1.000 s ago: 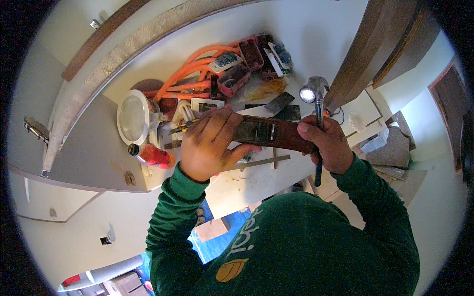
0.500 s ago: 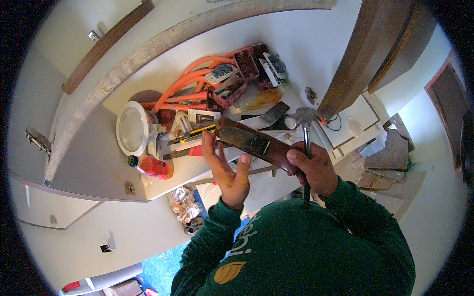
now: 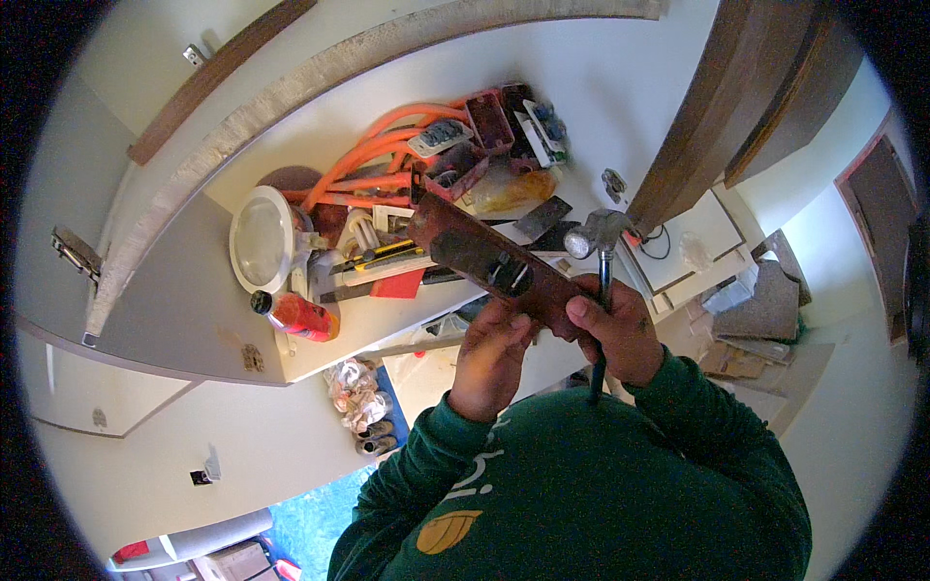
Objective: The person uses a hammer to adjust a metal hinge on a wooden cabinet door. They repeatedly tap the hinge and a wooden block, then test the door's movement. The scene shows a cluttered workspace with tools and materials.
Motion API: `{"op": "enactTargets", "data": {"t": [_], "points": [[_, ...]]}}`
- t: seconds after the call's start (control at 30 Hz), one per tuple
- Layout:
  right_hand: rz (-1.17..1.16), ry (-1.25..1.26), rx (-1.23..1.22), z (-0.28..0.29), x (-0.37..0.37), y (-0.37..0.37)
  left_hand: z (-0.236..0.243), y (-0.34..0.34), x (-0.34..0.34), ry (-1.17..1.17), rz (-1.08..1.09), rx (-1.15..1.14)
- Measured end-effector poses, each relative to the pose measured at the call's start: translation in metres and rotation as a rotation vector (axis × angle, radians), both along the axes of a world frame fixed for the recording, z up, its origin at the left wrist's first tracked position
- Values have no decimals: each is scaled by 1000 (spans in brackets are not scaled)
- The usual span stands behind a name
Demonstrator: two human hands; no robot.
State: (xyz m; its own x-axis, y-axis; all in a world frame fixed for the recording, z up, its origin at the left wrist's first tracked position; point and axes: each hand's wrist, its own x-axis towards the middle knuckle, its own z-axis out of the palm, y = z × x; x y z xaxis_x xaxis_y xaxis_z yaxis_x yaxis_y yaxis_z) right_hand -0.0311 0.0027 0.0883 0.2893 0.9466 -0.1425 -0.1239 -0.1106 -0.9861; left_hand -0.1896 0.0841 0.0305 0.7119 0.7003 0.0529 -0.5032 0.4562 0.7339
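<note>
A dark brown wooden hand plane (image 3: 463,244) is held up at a slant in front of my chest, its slot near the middle. My right hand (image 3: 628,334) is closed round the plane's lower right end. In that same hand a claw hammer (image 3: 603,234) stands upright, head up, its handle running down past my thumb. My left hand (image 3: 489,360) pinches the plane's near edge by the slot; some of its fingertips are hidden behind the wood.
On the white shelf (image 3: 329,360) lie orange hoses (image 3: 360,160), a utility knife (image 3: 386,254), red boxes (image 3: 487,121), a round white lamp (image 3: 263,239) and a red bottle (image 3: 302,317). Brown boards (image 3: 693,107) lean at right. Crumpled paper (image 3: 356,397) sits below the shelf.
My left hand, spread by the plane's far end before, has moved right and down and closed on its near edge by the slot. The plane has tipped slightly; the hammer stays in my right hand.
</note>
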Motion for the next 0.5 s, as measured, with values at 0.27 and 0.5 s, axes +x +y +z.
{"op": "enactTargets", "data": {"t": [0.27,0.5], "points": [[19,-25,13,3,0,-4,8,2,1,-47,2,-10],[0,-1,11,2,-1,-8,15,-2,2,-125,-14,-136]]}}
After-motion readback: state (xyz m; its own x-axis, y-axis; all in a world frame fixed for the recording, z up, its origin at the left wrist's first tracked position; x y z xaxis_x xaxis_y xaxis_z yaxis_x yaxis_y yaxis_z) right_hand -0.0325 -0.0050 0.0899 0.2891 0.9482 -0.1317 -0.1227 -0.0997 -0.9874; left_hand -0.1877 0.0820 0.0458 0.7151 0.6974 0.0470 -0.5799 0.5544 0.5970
